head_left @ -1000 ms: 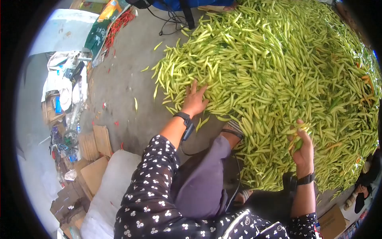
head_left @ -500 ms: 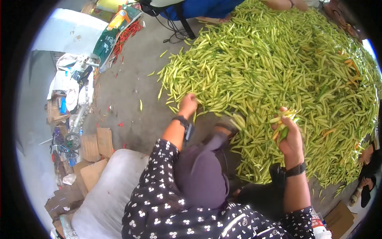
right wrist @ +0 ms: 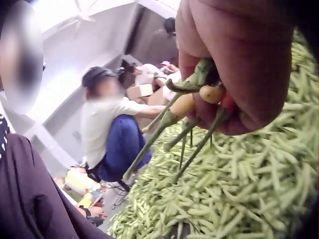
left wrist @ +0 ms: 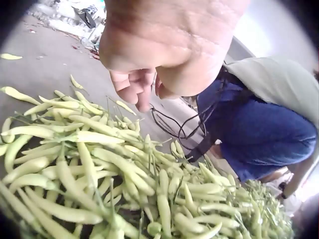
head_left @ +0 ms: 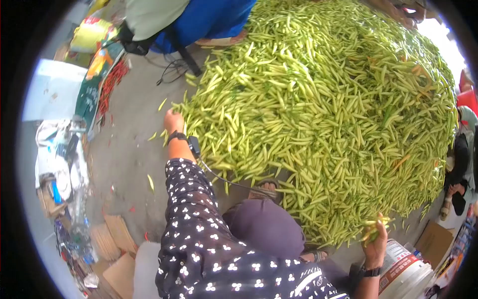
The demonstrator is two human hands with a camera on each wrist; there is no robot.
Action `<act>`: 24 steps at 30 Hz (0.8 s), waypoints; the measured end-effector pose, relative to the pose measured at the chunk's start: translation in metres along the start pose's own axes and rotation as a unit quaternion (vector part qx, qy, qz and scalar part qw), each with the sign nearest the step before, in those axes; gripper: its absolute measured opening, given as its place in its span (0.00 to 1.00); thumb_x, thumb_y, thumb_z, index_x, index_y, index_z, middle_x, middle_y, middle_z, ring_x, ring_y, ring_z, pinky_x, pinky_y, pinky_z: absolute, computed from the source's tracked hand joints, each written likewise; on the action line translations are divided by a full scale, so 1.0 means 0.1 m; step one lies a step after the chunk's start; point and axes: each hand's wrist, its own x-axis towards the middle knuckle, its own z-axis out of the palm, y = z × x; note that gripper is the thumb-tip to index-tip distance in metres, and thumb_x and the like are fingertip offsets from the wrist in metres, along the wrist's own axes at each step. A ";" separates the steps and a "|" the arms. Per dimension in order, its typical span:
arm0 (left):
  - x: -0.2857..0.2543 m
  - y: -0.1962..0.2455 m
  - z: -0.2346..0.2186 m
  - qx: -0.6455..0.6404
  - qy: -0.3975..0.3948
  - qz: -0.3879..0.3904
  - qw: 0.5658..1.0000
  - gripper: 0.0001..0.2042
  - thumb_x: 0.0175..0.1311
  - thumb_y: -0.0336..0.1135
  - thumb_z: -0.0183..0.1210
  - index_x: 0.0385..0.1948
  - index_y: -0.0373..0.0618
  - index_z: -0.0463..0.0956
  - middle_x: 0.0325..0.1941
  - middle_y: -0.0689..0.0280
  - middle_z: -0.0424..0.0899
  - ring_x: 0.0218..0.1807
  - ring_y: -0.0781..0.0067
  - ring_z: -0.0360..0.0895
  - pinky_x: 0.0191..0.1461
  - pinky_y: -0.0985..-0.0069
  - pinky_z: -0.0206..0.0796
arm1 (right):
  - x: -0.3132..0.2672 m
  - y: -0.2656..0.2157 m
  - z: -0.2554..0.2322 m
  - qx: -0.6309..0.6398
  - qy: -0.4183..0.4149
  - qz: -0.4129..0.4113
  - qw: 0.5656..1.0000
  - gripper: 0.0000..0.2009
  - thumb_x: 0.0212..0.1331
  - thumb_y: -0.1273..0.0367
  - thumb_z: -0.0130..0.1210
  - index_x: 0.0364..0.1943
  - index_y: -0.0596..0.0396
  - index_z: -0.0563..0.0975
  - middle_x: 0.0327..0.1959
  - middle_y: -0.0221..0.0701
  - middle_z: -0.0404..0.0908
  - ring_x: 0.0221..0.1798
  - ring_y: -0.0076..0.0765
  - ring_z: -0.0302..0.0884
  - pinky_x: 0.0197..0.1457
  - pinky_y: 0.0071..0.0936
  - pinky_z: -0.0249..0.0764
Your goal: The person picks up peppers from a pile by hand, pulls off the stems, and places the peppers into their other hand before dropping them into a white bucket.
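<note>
A large heap of pale green chili peppers (head_left: 298, 109) covers the floor in front of me. My left hand (head_left: 174, 121) is stretched out at the heap's left edge. In the left wrist view its fingers (left wrist: 142, 92) hang loosely curled above the floor beside the peppers, with nothing visible in them. My right hand (head_left: 377, 247) is low at the near right side of the heap. It grips a small bunch of picked chili peppers (right wrist: 182, 105), stems poking out; green, yellowish and reddish ones show in the right wrist view.
A white bucket (head_left: 406, 271) stands beside my right forearm. Another person in blue trousers (right wrist: 124, 144) crouches across the heap. Red chilies (head_left: 113, 82) lie by a green sack (head_left: 89, 97) at the left. Flattened cardboard (head_left: 119, 276) lies near left, and a black cable (head_left: 172, 72) at the back.
My left hand has moved left and away from me along the heap's edge. The right hand, still gripping its peppers, has come down and nearer to my body, beside the bucket.
</note>
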 end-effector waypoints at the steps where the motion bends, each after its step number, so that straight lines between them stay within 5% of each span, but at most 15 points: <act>1: 0.02 0.00 0.06 -0.009 -0.002 -0.004 1.000 0.16 0.53 0.37 0.49 0.40 0.39 0.74 0.42 0.48 0.78 0.47 0.48 0.74 0.49 0.60 0.65 | -0.04 0.01 -0.03 0.028 0.035 0.000 0.999 0.18 0.56 0.71 0.49 0.53 0.53 0.66 0.36 0.31 0.72 0.28 0.26 0.71 0.29 0.16 0.72; 2: 0.09 0.00 0.09 0.001 -0.086 -0.023 0.996 0.17 0.52 0.36 0.49 0.42 0.36 0.73 0.45 0.45 0.76 0.49 0.47 0.72 0.51 0.60 0.64 | -0.07 0.01 -0.07 0.018 0.046 -0.026 0.998 0.18 0.56 0.70 0.49 0.53 0.52 0.66 0.35 0.31 0.72 0.27 0.25 0.70 0.28 0.16 0.72; 6: 0.10 -0.05 0.23 0.030 -0.083 -0.055 0.995 0.13 0.48 0.32 0.50 0.31 0.32 0.77 0.36 0.44 0.78 0.43 0.43 0.74 0.44 0.60 0.67 | -0.11 0.00 0.31 0.016 0.077 -0.046 0.996 0.19 0.56 0.70 0.49 0.53 0.51 0.66 0.34 0.30 0.72 0.28 0.25 0.71 0.29 0.15 0.71; 9: 0.13 -0.11 0.21 0.013 -0.144 -0.041 0.989 0.11 0.48 0.33 0.51 0.29 0.34 0.77 0.33 0.45 0.79 0.39 0.46 0.76 0.41 0.63 0.67 | 0.04 0.10 0.60 -0.062 -0.008 -0.012 0.998 0.19 0.54 0.72 0.50 0.53 0.51 0.66 0.38 0.33 0.72 0.36 0.28 0.73 0.34 0.20 0.72; 11: 0.18 -0.24 0.21 -0.029 -0.276 -0.037 0.960 0.10 0.49 0.35 0.54 0.26 0.36 0.76 0.27 0.50 0.80 0.32 0.50 0.77 0.35 0.64 0.65 | 0.17 0.24 0.76 -0.082 -0.053 0.009 0.995 0.18 0.54 0.72 0.51 0.51 0.52 0.66 0.40 0.33 0.72 0.37 0.29 0.74 0.35 0.23 0.72; 12: -0.10 0.08 -0.18 0.002 -0.193 0.088 0.977 0.09 0.46 0.35 0.54 0.25 0.38 0.77 0.21 0.50 0.77 0.26 0.52 0.76 0.31 0.65 0.66 | 0.17 0.27 0.91 -0.099 -0.068 0.033 0.992 0.17 0.53 0.72 0.52 0.49 0.52 0.67 0.40 0.33 0.72 0.36 0.29 0.73 0.36 0.24 0.72; 15: -0.68 0.74 -0.47 -0.186 -0.052 0.169 0.966 0.10 0.54 0.36 0.55 0.33 0.40 0.75 0.22 0.57 0.79 0.22 0.63 0.75 0.28 0.69 0.65 | 0.22 0.41 1.20 -0.120 -0.111 0.083 0.983 0.16 0.54 0.73 0.51 0.47 0.51 0.67 0.37 0.30 0.70 0.34 0.27 0.70 0.34 0.23 0.71; 16: -0.91 1.04 -0.57 -0.181 -0.115 0.186 0.959 0.09 0.57 0.33 0.54 0.37 0.42 0.75 0.25 0.61 0.81 0.24 0.70 0.76 0.29 0.73 0.67 | 0.25 0.44 1.28 -0.126 -0.118 0.091 0.981 0.15 0.54 0.73 0.51 0.48 0.51 0.67 0.37 0.30 0.70 0.34 0.27 0.70 0.34 0.23 0.71; 17: -1.19 1.33 -0.58 -0.287 -0.226 0.142 0.920 0.07 0.58 0.31 0.54 0.37 0.41 0.75 0.26 0.63 0.81 0.24 0.75 0.75 0.30 0.77 0.68 | 0.27 0.47 1.36 -0.132 -0.126 0.099 0.978 0.15 0.55 0.72 0.51 0.48 0.51 0.67 0.37 0.30 0.70 0.35 0.27 0.71 0.33 0.22 0.71; 18: -1.49 1.56 -0.55 -0.327 -0.297 0.205 0.874 0.09 0.60 0.32 0.53 0.39 0.40 0.75 0.28 0.66 0.81 0.28 0.82 0.75 0.31 0.82 0.68 | 0.28 0.47 1.42 -0.132 -0.129 0.098 0.978 0.15 0.55 0.72 0.51 0.48 0.51 0.67 0.37 0.30 0.70 0.35 0.27 0.71 0.33 0.22 0.71; 21: -2.39 2.30 -0.83 -0.422 -0.562 0.270 0.657 0.10 0.55 0.30 0.58 0.38 0.41 0.71 0.27 0.66 0.80 0.28 0.81 0.76 0.32 0.81 0.69 | 0.31 0.46 1.50 -0.135 -0.149 0.106 0.974 0.15 0.56 0.71 0.51 0.49 0.51 0.67 0.37 0.30 0.71 0.36 0.27 0.71 0.33 0.22 0.71; 24: -2.92 2.64 -0.96 -0.430 -0.619 0.409 0.515 0.11 0.52 0.33 0.60 0.34 0.40 0.70 0.25 0.64 0.80 0.26 0.76 0.77 0.32 0.78 0.69 | 0.35 0.50 1.55 -0.069 -0.097 0.060 0.991 0.17 0.55 0.67 0.53 0.49 0.53 0.67 0.38 0.29 0.73 0.33 0.26 0.72 0.29 0.20 0.70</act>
